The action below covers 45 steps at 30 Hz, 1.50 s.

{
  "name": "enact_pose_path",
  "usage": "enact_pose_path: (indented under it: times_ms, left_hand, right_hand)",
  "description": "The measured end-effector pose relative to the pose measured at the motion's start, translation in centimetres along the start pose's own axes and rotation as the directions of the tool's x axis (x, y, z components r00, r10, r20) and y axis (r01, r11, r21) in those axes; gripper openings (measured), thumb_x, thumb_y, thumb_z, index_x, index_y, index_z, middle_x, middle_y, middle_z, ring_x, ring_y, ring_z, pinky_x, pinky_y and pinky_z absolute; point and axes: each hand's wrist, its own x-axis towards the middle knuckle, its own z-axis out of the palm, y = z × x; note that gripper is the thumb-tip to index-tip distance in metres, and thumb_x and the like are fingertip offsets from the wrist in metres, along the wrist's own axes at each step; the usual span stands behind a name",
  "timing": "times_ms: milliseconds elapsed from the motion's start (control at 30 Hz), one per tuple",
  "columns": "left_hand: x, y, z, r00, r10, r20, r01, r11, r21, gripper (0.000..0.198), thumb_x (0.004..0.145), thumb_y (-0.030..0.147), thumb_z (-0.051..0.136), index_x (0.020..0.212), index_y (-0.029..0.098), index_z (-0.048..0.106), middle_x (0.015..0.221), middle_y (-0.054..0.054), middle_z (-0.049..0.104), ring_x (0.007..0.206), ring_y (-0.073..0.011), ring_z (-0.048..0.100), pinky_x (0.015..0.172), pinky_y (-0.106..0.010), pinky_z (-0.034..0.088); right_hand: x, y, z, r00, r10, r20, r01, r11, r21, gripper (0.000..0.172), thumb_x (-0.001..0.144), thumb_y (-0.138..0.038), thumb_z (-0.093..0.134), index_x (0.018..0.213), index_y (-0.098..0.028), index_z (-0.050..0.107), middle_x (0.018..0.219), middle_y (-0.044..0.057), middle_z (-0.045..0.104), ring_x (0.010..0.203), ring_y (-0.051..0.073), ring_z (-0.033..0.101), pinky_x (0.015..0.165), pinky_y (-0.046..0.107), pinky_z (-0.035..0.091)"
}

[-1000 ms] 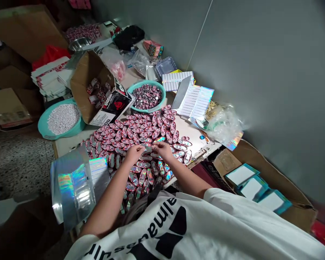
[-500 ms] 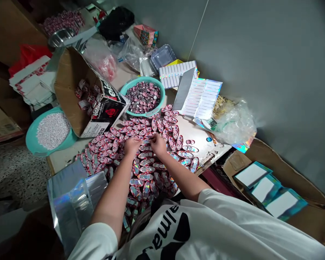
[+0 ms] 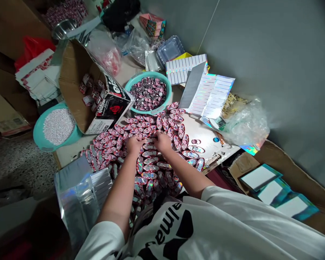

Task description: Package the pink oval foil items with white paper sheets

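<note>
Many small pink oval pieces (image 3: 141, 130) with shiny holographic faces lie in rows across a low table (image 3: 206, 139). My left hand (image 3: 133, 144) and my right hand (image 3: 162, 140) rest close together on the middle of this spread. Both have their fingers curled in a pinch onto a small piece between them, which I cannot make out clearly. Just beyond the hands stands a teal bowl (image 3: 162, 106) full of round pink and silver caps. My white printed shirt fills the bottom of the view.
An open cardboard box (image 3: 78, 76) with wrapped items stands left of the bowl, and a teal bowl of white pellets (image 3: 56, 126) sits further left. Holographic sticker sheets (image 3: 211, 95), a crumpled plastic bag (image 3: 246, 124), silver foil bags (image 3: 81, 195) and a box of teal-edged cards (image 3: 271, 187) surround the table. A grey wall is at right.
Both hands have moved away from me, from the near rows to the middle of the spread, staying pinched together. The camera has tilted slightly.
</note>
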Motion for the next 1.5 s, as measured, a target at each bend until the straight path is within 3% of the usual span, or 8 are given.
enact_pose_path:
  times_ms: [133, 200, 333, 433, 633, 967, 1133, 1500]
  left_hand:
    - [-0.2, -0.4, -0.2, 0.998, 0.043, 0.041, -0.045, 0.998, 0.045, 0.026, 0.074, 0.047, 0.07, 0.071, 0.021, 0.07, 0.062, 0.001, 0.067, 0.061, -0.0153, 0.058, 0.06, -0.024, 0.035]
    - [-0.7, -0.6, 0.0, 0.99, 0.131, 0.045, -0.134, 0.987, 0.083, 0.025, 0.081, 0.044, 0.064, 0.074, 0.021, 0.072, 0.068, -0.002, 0.07, 0.068, -0.0174, 0.061, 0.065, -0.025, 0.037]
    - [-1.9, -0.8, 0.3, 0.96, 0.281, -0.014, -0.275, 0.946, 0.169, 0.026, 0.088, 0.039, 0.056, 0.086, 0.023, 0.076, 0.082, -0.008, 0.074, 0.086, -0.0219, 0.065, 0.08, -0.03, 0.038]
    - [-2.3, -0.7, 0.5, 0.984, 0.176, -0.033, -0.172, 0.981, 0.094, 0.028, 0.085, 0.045, 0.06, 0.091, 0.023, 0.077, 0.081, -0.007, 0.075, 0.083, -0.0213, 0.066, 0.079, -0.029, 0.039]
    - [-1.6, -0.3, 0.6, 1.0, -0.027, 0.016, 0.028, 0.995, -0.098, 0.027, 0.077, 0.047, 0.068, 0.082, 0.023, 0.077, 0.081, -0.004, 0.076, 0.077, -0.0198, 0.068, 0.065, -0.025, 0.04]
    - [-1.4, 0.1, 0.6, 0.996, -0.06, 0.071, 0.066, 0.995, -0.077, 0.024, 0.081, 0.042, 0.066, 0.085, 0.021, 0.077, 0.085, -0.003, 0.078, 0.079, -0.0164, 0.069, 0.063, -0.021, 0.041]
    - [-1.3, 0.6, 0.1, 0.994, -0.063, 0.087, 0.066, 0.997, -0.03, 0.025, 0.08, 0.042, 0.068, 0.086, 0.02, 0.077, 0.083, -0.003, 0.078, 0.076, -0.0153, 0.069, 0.06, -0.021, 0.039]
    - [-1.1, 0.5, 0.1, 0.99, -0.099, 0.099, 0.098, 0.995, 0.014, 0.029, 0.078, 0.049, 0.068, 0.085, 0.024, 0.078, 0.083, -0.002, 0.077, 0.076, -0.0175, 0.069, 0.062, -0.024, 0.04]
  right_hand:
    - [0.2, 0.1, -0.1, 1.0, -0.025, 0.009, 0.025, 1.0, -0.006, 0.029, 0.083, -0.014, 0.054, 0.109, -0.022, 0.065, 0.111, 0.008, 0.068, 0.1, 0.024, 0.061, 0.081, 0.031, 0.043]
    - [0.2, 0.0, -0.2, 1.0, -0.03, 0.0, 0.03, 0.999, -0.019, 0.029, 0.083, -0.015, 0.054, 0.108, -0.021, 0.067, 0.109, 0.009, 0.07, 0.099, 0.024, 0.062, 0.08, 0.031, 0.043]
    - [0.3, -0.3, -0.4, 1.0, -0.011, -0.001, 0.011, 0.999, -0.042, 0.026, 0.086, -0.035, 0.059, 0.106, -0.021, 0.068, 0.102, 0.01, 0.073, 0.093, 0.024, 0.065, 0.074, 0.031, 0.043]
    - [0.4, -0.5, -0.5, 1.0, 0.011, 0.025, -0.009, 0.998, -0.07, 0.028, 0.087, -0.042, 0.061, 0.103, -0.021, 0.069, 0.097, 0.01, 0.074, 0.089, 0.024, 0.065, 0.07, 0.03, 0.041]
    - [0.5, -0.5, -0.9, 0.999, 0.022, 0.047, -0.019, 0.998, -0.057, 0.022, 0.088, -0.038, 0.06, 0.103, -0.024, 0.068, 0.098, 0.008, 0.074, 0.09, 0.024, 0.066, 0.069, 0.03, 0.04]
    - [1.0, -0.5, -1.1, 0.993, 0.073, 0.096, -0.065, 0.994, -0.087, 0.022, 0.085, -0.029, 0.055, 0.103, -0.024, 0.068, 0.101, 0.006, 0.074, 0.092, 0.022, 0.067, 0.07, 0.028, 0.043]
    - [0.8, -0.5, -1.5, 0.993, 0.041, 0.106, -0.028, 0.992, -0.123, 0.027, 0.086, -0.036, 0.054, 0.104, -0.023, 0.068, 0.101, 0.008, 0.074, 0.093, 0.022, 0.068, 0.071, 0.028, 0.045]
    - [1.7, -0.3, -2.0, 0.977, 0.003, 0.214, 0.04, 0.979, -0.198, 0.029, 0.083, -0.03, 0.054, 0.104, -0.02, 0.07, 0.104, 0.011, 0.074, 0.094, 0.024, 0.069, 0.072, 0.029, 0.048]
